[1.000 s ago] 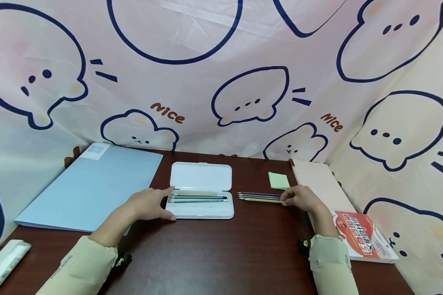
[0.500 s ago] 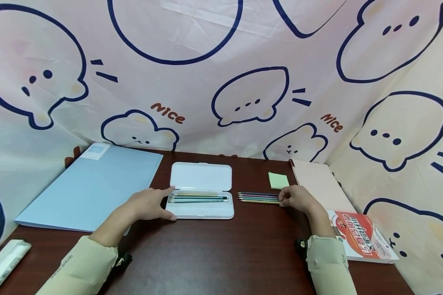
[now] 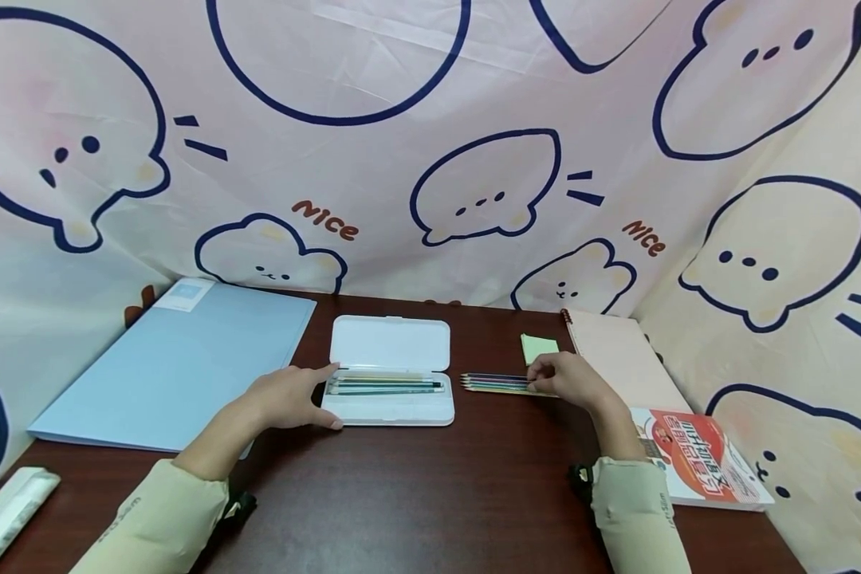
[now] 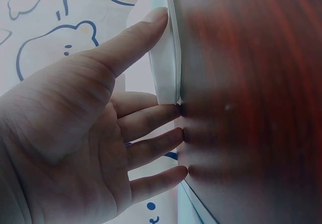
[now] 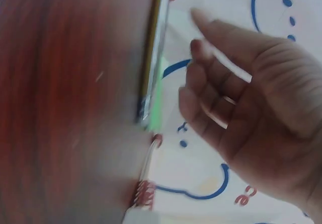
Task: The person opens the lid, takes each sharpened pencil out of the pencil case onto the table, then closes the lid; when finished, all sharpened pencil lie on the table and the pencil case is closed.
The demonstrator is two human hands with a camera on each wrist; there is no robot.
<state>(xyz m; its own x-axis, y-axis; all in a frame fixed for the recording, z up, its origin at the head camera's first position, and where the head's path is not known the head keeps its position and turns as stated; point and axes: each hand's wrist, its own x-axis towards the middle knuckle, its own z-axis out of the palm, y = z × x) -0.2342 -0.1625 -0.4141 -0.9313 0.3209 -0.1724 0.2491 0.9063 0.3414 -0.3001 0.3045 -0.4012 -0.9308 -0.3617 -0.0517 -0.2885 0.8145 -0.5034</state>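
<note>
A white pencil case (image 3: 390, 410) lies open on the table, with several pencils (image 3: 387, 384) inside its tray. My left hand (image 3: 287, 399) spans the left end, index finger near the hinge and thumb at the front corner. In the left wrist view its other fingers (image 4: 156, 151) are fairly straight, tips down by the tabletop. To the right of the case lies a row of several coloured pencils (image 3: 491, 383), points toward the case. My right hand (image 3: 574, 381) is over their right part. In the right wrist view its fingers are loosely bent, apart from the pencils (image 5: 153, 53).
Green sticky notes (image 3: 538, 347) lie behind the right hand. A spiral notebook (image 3: 627, 355) and a red-and-white book (image 3: 703, 458) lie at the right. A blue folder (image 3: 186, 363) covers the left side, and a whitish object (image 3: 10, 510) sits at the near left edge.
My right hand has shifted left along the loose pencils, and a pencil end now shows beyond it on the right. The left hand and the case have stayed put.
</note>
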